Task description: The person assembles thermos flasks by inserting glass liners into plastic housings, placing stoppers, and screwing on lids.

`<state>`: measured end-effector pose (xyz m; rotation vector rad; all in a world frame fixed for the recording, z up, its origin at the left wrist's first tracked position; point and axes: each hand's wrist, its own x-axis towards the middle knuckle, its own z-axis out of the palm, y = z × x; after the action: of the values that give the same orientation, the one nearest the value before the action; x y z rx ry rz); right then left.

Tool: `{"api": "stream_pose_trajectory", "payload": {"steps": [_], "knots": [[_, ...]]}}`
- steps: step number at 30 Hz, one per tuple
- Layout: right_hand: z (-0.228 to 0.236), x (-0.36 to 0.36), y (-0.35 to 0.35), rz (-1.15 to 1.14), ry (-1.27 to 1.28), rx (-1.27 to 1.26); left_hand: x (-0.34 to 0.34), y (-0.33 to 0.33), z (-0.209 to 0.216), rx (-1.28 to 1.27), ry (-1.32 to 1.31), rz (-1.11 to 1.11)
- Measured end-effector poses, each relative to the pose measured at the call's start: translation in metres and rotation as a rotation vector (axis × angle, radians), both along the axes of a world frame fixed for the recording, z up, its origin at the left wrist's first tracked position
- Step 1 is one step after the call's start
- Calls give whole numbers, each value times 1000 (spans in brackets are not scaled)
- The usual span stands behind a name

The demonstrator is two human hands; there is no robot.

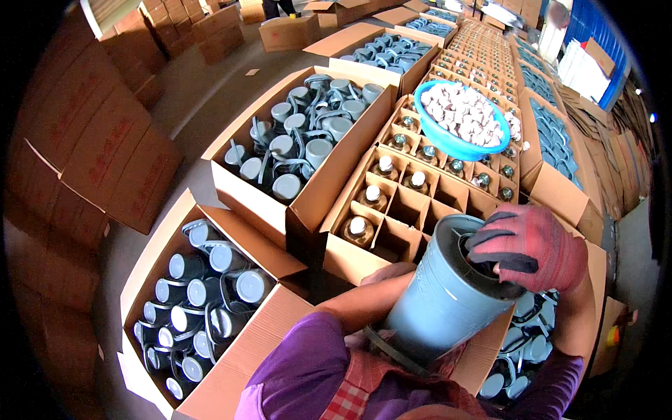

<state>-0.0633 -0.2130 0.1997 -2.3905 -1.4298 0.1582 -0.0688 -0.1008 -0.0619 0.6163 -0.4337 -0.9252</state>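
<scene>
A large blue-grey flask casing [444,290] leans against my front, its ringed dark end tilted up and away. My right hand [528,248], in a red and dark knit glove, lies at that end. Its fingers curl together over the opening, and whatever they grip inside is hidden. My left forearm [367,302] passes behind the casing, which hides the left hand. Just beyond stands a cardboard box with dividers [392,217]. Several glass flask liners with white caps [373,196] stand in its near-left cells; some neighbouring cells hold nothing.
A blue bowl [448,140] heaped with small white pieces [462,112] rests on the divided boxes. Open cartons of grey-blue handled flask parts stand left [273,210], lower left [238,371] and right [553,189]. Stacked cartons [91,140] line the far left.
</scene>
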Motion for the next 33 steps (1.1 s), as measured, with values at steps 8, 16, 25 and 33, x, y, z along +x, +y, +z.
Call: {"api": "stream_pose_trajectory", "payload": {"steps": [8, 16, 25, 33], "knots": [[2, -37, -14, -100, 148, 133, -7, 1, 0, 120, -50, -7], [-179, -169, -26, -694, 357, 719, 0, 98, -51, 901, -615, 632], [-338, -308, -34, -1151, -92, 136, -48, 104, -71, 331, 457, 811], [-250, -273, -19, -1408, -273, 811, -1, 17, 14, 321, 187, 504]]}}
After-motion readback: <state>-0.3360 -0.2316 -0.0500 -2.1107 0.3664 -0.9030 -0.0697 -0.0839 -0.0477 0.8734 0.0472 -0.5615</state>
